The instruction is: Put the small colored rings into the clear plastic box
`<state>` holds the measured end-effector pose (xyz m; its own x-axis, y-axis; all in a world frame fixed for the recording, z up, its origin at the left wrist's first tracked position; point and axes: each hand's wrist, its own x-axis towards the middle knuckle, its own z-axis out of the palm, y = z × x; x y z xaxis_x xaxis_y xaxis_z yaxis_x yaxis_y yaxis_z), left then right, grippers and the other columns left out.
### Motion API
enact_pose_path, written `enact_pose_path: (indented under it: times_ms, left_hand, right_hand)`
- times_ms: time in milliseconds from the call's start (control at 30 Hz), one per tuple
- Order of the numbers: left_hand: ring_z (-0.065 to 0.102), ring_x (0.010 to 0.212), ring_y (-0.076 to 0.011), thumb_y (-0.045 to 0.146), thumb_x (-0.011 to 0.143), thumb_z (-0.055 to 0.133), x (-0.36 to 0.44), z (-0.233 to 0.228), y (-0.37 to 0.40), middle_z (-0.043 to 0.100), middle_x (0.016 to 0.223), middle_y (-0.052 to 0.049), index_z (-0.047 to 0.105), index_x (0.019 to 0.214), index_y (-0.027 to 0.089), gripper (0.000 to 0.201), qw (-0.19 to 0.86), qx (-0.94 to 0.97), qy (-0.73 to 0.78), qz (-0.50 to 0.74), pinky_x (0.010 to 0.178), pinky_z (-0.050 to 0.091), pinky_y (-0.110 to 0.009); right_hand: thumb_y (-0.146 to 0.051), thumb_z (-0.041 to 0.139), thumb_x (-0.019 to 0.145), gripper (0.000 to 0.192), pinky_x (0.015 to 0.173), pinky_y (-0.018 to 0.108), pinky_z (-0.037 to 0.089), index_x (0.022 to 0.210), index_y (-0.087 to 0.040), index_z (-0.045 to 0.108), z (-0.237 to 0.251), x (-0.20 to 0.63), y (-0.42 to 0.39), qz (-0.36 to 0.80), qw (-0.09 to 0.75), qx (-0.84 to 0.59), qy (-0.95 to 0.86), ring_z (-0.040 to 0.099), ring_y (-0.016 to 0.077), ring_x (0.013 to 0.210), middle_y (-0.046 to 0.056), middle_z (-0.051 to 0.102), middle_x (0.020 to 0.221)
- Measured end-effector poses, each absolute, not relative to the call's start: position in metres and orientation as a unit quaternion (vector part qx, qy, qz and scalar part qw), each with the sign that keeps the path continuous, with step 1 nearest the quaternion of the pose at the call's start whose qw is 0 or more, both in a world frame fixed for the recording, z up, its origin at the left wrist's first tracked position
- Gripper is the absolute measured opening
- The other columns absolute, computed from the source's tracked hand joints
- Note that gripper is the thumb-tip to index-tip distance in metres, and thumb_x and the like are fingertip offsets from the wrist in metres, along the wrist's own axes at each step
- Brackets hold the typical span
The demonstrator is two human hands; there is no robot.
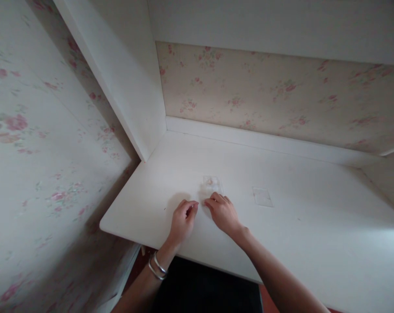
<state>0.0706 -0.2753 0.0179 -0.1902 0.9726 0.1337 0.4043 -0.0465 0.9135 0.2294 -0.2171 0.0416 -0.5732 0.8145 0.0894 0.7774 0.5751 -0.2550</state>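
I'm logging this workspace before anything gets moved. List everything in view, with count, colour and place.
Desk: 1, white, under the hands
Compartment box: 1, clear, on the desk beyond the right hand's fingers
Flat square piece: 1, clear, on the desk, right of the box
Side panel: 1, white, at the desk's left
Wallpaper: pink-flowered, on the walls behind and left
Floor: reddish, below
Bracelets: 2, silver, left wrist
Left hand: 1, bare, over the desk
Right hand: 1, bare, by the box

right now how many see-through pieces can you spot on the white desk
2: one clear piece just beyond the right hand, and a flat clear square farther right. Small ones may be hidden by that hand or the left hand.
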Motion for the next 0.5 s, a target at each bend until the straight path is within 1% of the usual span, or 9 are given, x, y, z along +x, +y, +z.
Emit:
enact_pose_path:
  times_ms: [167,267,333,400,500]
  left_hand:
    - [0.055,0.066,-0.0123,0.033,0.092,0.044,0.074,0.017,-0.274,0.059,0.08,-0.003,0.066,0.095,0.02,0.026,0.283,0.596,0.621,0.423,0.061,0.045,-0.024]
    - [0.058,0.072,-0.0126,0.029,0.092,0.043,0.078,0.016,-0.273,0.062,0.089,-0.003,0.064,0.104,0.024,0.025,0.256,0.642,0.623,0.367,0.063,0.046,-0.024]
    - [0.059,0.078,-0.0135,0.028,0.091,0.043,0.081,0.016,-0.272,0.063,0.096,-0.003,0.061,0.112,0.027,0.027,0.233,0.668,0.625,0.33,0.066,0.047,-0.024]
    - [0.06,0.081,-0.0141,0.028,0.091,0.044,0.083,0.016,-0.272,0.063,0.099,-0.004,0.059,0.116,0.028,0.029,0.207,0.685,0.631,0.3,0.069,0.047,-0.025]
    - [0.06,0.083,-0.0146,0.028,0.091,0.043,0.084,0.016,-0.272,0.063,0.099,-0.004,0.06,0.113,0.027,0.028,0.18,0.698,0.637,0.274,0.071,0.047,-0.025]
  right_hand:
    - [-0.027,0.04,0.095,0.026,0.074,0.025,0.041,0.095,-0.022,0.066,0.04,0.24,-0.208,0.155,0.192,-0.475,-0.844,0.056,0.0135,0.079,0.003,0.059,0.089]
    - [-0.029,0.04,0.094,0.027,0.072,0.025,0.043,0.094,-0.022,0.067,0.041,0.244,-0.193,0.166,0.234,-0.498,-0.818,0.057,0.0135,0.078,0.004,0.059,0.09]
    - [-0.029,0.041,0.093,0.027,0.072,0.025,0.043,0.093,-0.023,0.068,0.041,0.245,-0.182,0.156,0.24,-0.51,-0.811,0.058,0.0134,0.078,0.004,0.059,0.09]
    - [-0.029,0.043,0.092,0.027,0.072,0.024,0.043,0.093,-0.024,0.069,0.041,0.244,-0.171,0.14,0.228,-0.517,-0.813,0.058,0.0132,0.078,0.004,0.06,0.09]
    - [-0.029,0.043,0.092,0.027,0.072,0.024,0.041,0.095,-0.025,0.07,0.042,0.24,-0.157,0.115,0.195,-0.522,-0.822,0.059,0.0128,0.078,0.003,0.06,0.091]
